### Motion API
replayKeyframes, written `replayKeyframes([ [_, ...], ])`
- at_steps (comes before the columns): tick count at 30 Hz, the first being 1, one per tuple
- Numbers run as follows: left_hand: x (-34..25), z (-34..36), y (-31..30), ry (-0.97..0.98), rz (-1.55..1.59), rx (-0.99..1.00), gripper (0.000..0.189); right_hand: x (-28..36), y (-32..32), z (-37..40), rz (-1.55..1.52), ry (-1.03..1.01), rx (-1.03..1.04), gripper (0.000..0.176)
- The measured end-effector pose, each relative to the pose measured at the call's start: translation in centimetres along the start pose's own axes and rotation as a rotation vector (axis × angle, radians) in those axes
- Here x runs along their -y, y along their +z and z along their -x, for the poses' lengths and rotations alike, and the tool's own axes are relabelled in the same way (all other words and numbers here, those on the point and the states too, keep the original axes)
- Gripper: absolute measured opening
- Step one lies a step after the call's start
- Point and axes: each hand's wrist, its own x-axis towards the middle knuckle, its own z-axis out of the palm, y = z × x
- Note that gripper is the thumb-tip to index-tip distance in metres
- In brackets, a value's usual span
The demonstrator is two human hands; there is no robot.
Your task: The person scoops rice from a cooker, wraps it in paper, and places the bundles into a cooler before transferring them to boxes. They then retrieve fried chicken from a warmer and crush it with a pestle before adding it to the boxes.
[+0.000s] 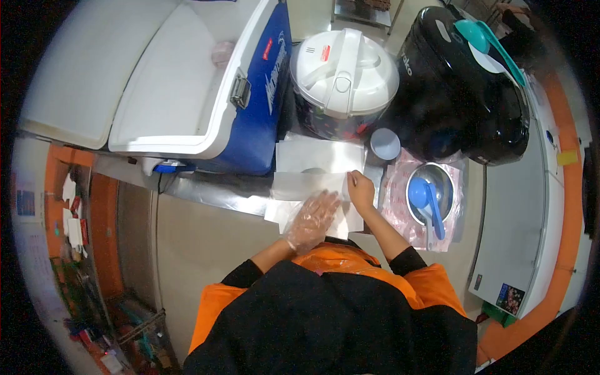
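Observation:
White paper sheets [294, 185] lie in a loose overlapping stack on the metal counter in front of me. My left hand [315, 215], in a clear plastic glove, rests flat on the near part of the paper with its fingers stretched out. Bare and closed, my right hand [360, 192] grips the right edge of a white sheet. A small greyish round shape shows at the far side of that sheet, and I cannot make out what it is. What lies under the paper is hidden.
An open blue cooler box [256, 125] stands at left, a white-lidded rice cooker [344, 75] behind the paper. At right are a large black appliance [437, 94] with green utensils on top, a grey cup [385, 145], and a metal bowl [447, 181] holding blue scoops [431, 203].

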Motion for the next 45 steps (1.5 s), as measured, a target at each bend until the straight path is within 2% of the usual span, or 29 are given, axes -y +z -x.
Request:
replayKeyframes([
  [1, -0.1, -0.8, -0.1, -0.061, 0.104, 0.036, 0.057, 0.3, -0.1, -0.5, -0.029, -0.057, -0.066, 0.017],
  [3, 0.9, -1.0, 1.0, -0.125, -0.001, 0.082, 0.065, 0.9, -0.6, -1.3, -0.084, -0.160, -0.194, 0.022],
  [6, 1.1, -1.0, 1.6, -0.174, -0.041, 0.087, 0.072, 0.9, -1.0, -4.6, 0.212, -0.347, -0.173, 0.037],
  [7, 1.2, -1.1, 1.4, -0.196, -0.017, 0.083, 0.072, 1.3, -1.0, -5.1, 0.272, -0.319, -0.122, 0.037],
  [10, 1.5, -1.1, 1.3, -0.226, 0.000, 0.079, 0.073, 0.2, 0.4, -5.6, 0.313, -0.384, -0.169, 0.032],
  [13, 1.5, -1.2, 1.1, -0.224, 0.007, 0.087, 0.074, 0.3, 0.8, -5.1, 0.200, -0.403, -0.217, 0.021],
  [16, 1.6, -1.0, 1.0, -0.223, -0.005, 0.104, 0.074, 0.4, 0.5, -4.9, 0.237, -0.426, -0.307, 0.013],
  [18, 1.5, -1.0, 0.9, -0.228, -0.004, 0.117, 0.074, -0.5, 0.5, -5.3, 0.218, -0.432, -0.272, 0.011],
  [22, 1.2, -1.2, 0.6, -0.244, 0.021, 0.134, 0.073, -0.2, 0.1, -5.8, 0.158, -0.420, -0.266, 0.011],
  [25, 1.2, -1.2, 0.7, -0.242, 0.021, 0.121, 0.073, -0.5, 1.5, -6.4, 0.376, -0.446, -0.357, 0.012],
  [28, 1.2, -1.2, 0.7, -0.236, 0.021, 0.126, 0.073, -1.0, 2.0, -6.2, 0.344, -0.432, -0.300, 0.012],
  [40, 1.2, -0.8, 1.0, -0.221, -0.038, 0.120, 0.070, -0.2, 0.4, -5.7, 0.252, -0.421, -0.309, 0.013],
  [43, 1.1, -0.8, 1.1, -0.224, -0.046, 0.123, 0.071, -0.7, 0.7, -5.3, 0.259, -0.418, -0.270, 0.012],
  [45, 1.1, -0.8, 1.0, -0.223, -0.042, 0.125, 0.071, -1.0, 1.1, -5.5, 0.346, -0.452, -0.327, 0.011],
])
